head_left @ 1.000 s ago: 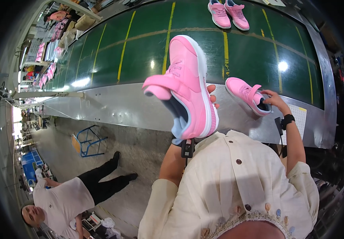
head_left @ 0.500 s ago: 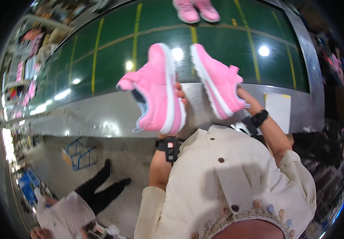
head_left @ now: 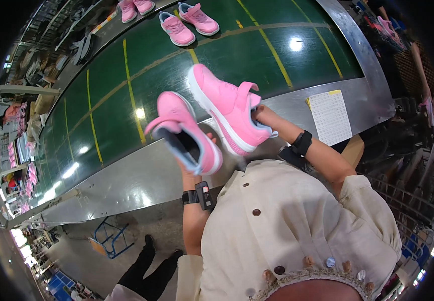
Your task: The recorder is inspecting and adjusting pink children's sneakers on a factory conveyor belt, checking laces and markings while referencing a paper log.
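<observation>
Two pink sneakers with white soles are held up over the near edge of the work table. My left hand [head_left: 189,173] is closed under the left sneaker [head_left: 175,109], mostly hidden by it. That shoe's dark-lined opening faces up, its strap sticking out to the side. The right sneaker [head_left: 221,102] is tilted, toe away from me, with its outer side and sole edge showing. My right hand [head_left: 267,116] grips it at the heel opening, its fingers partly inside. The shoes are close together; whether they touch I cannot tell.
A green conveyor belt [head_left: 161,70] with yellow lines runs beyond the metal table edge [head_left: 121,183]. A pair of pink sneakers [head_left: 177,31] stands on it, with more shoes [head_left: 127,11] farther left. A printed sheet [head_left: 330,118] lies at right. A blue-framed stool [head_left: 110,238] and another person's legs [head_left: 149,266] are at lower left.
The left sneaker has turned from showing its side to showing its opening. Both shoes have come closer together. My view has swung round, bringing more shoes on the belt into sight.
</observation>
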A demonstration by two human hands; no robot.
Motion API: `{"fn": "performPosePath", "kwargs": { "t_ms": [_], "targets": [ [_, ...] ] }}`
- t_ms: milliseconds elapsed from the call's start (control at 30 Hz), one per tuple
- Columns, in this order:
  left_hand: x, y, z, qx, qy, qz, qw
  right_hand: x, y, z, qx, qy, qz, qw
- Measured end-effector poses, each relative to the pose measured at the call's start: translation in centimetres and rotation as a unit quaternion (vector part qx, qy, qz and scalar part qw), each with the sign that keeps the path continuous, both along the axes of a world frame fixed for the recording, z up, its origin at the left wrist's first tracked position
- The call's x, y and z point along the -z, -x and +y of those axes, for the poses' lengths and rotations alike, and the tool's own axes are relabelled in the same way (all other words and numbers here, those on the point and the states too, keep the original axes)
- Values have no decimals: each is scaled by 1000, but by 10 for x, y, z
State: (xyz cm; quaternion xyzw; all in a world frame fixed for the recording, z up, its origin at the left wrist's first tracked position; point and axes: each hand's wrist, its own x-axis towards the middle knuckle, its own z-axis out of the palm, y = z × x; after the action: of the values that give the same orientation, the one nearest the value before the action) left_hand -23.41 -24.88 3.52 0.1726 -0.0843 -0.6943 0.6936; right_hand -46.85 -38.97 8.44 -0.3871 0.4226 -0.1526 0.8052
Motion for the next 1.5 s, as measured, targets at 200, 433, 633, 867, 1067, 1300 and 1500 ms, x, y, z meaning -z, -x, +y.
{"fn": "performPosePath", "kwargs": {
  "t_ms": [200,433,633,867,1067,1300,1500],
  "targets": [
    [78,34,19,-82,-356,-75,928,84,2,27,-71,347,303,885],
    [40,35,33,-126,-152,-647,736,70,21,27,-128,515,159,833],
    [19,26,-18,-67,45,-851,519,64,-11,-3,-285,620,201,702],
    [26,-8,-59,33,-145,-744,652,62,-7,-15,-318,579,153,734],
    [37,-37,-88,85,-208,-650,726,44,-3,4,-256,565,192,760],
    [42,-36,-90,153,-276,-556,769,38,5,27,-243,579,196,753],
    [4,-44,-85,30,-215,-522,825,42,19,19,-124,565,160,800]
  ]
}}
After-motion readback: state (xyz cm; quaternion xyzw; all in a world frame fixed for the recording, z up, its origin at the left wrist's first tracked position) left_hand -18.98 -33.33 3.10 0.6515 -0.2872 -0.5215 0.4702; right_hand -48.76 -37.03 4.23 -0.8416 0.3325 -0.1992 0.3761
